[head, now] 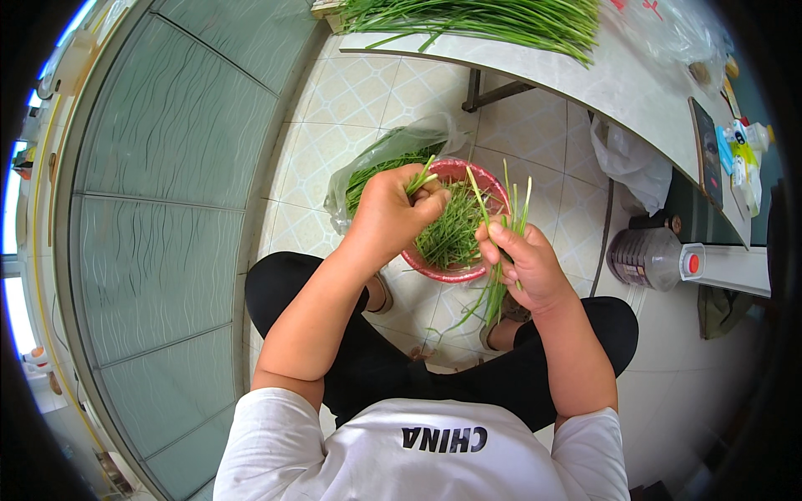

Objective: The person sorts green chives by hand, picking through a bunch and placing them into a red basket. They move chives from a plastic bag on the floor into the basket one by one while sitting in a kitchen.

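My left hand (401, 203) is closed around a few green stalks with pale cut ends, over the left edge of a red plastic basin (428, 270). Cut or trimmed green leaves (452, 235) lie heaped in the basin. To the right of the basin, my right hand (523, 260) holds a small bunch of long green stalks, likely garlic chives (495, 297); their pale ends point away from me and their leaves hang down below the fingers. Behind my left hand a clear plastic bag (341, 194) full of green stalks rests against the basin on the floor.
A table (633, 75) curves across the top right, bearing a large pile of green stalks (476, 25), a plastic bag (670, 31) and a phone (706, 150). A big plastic bottle (645, 258) stands right of my knee. Glass sliding panels (156, 250) line the left.
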The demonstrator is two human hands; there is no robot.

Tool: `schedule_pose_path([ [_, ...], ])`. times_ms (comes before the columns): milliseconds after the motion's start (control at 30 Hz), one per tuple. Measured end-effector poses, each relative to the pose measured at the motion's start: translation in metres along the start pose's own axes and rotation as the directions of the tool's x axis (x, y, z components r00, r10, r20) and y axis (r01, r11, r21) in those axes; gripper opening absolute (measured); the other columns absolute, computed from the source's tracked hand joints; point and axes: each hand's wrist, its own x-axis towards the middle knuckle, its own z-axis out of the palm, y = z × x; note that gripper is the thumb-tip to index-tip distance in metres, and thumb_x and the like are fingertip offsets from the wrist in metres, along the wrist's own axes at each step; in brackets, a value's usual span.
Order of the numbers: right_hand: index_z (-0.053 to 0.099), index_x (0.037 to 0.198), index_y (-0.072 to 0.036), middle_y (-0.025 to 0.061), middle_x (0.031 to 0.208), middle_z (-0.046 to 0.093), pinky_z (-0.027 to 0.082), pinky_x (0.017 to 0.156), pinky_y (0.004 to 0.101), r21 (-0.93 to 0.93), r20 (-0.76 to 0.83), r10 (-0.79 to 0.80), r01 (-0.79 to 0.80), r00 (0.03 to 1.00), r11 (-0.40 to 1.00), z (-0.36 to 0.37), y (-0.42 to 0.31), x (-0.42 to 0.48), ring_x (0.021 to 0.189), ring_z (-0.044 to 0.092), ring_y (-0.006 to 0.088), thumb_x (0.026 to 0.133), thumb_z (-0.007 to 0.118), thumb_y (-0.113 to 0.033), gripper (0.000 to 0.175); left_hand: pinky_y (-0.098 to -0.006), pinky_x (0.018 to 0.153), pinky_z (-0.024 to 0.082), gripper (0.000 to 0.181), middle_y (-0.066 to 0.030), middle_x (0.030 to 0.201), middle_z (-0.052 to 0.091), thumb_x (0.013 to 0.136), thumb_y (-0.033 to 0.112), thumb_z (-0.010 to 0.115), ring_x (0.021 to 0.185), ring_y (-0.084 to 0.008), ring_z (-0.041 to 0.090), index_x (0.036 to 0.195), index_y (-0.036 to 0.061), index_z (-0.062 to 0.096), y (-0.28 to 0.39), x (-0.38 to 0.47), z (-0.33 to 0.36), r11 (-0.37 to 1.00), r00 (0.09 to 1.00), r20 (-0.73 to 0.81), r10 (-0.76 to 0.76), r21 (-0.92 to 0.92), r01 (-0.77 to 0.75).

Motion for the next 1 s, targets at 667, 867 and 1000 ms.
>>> schedule_pose_path([
  [667,0.058,0.086,-0.001,-0.0002,0.067,0.055,0.036,0.052,0.0184,-0.36,-0.02,-0.206,0.185,0.978,0.914,0.007,0.008,0.004,0.056,0.045,0.0048,0.087,0.054,-0.018,0.018,-0.023,0.061,0.041,0.011,0.0007,0.072,0.056,0.081,0.011,0.06,0.067,-0.0063,0.049,0.078,0.0006,0.058,0.017,-0.001,0.001,0.903,0.971,0.172,-0.167,-0.369,0.221],
  [867,0.057,0.085,0.001,0.0026,0.066,0.055,0.043,0.07,0.026,-0.345,0.011,-0.204,0.195,0.979,0.918,0.001,0.014,0.006,0.069,0.051,0.0106,0.087,0.054,-0.014,0.015,-0.0215,0.051,0.04,0.009,-0.0002,0.065,0.054,0.081,0.01,0.058,0.056,-0.0064,0.049,0.079,0.0012,0.057,0.016,-0.003,0.001,0.903,0.973,0.15,-0.176,-0.37,0.22],
  [1000,0.057,0.085,0.001,0.0026,0.067,0.055,0.043,0.07,0.0263,-0.349,0.012,-0.209,0.2,0.978,0.916,0.001,0.015,0.006,0.069,0.051,0.0108,0.087,0.053,-0.014,0.015,-0.0216,0.051,0.04,0.006,-0.001,0.066,0.055,0.079,0.007,0.057,0.056,-0.0072,0.05,0.076,0.0007,0.057,0.015,-0.003,0.002,0.913,0.975,0.115,-0.192,-0.343,0.22],
])
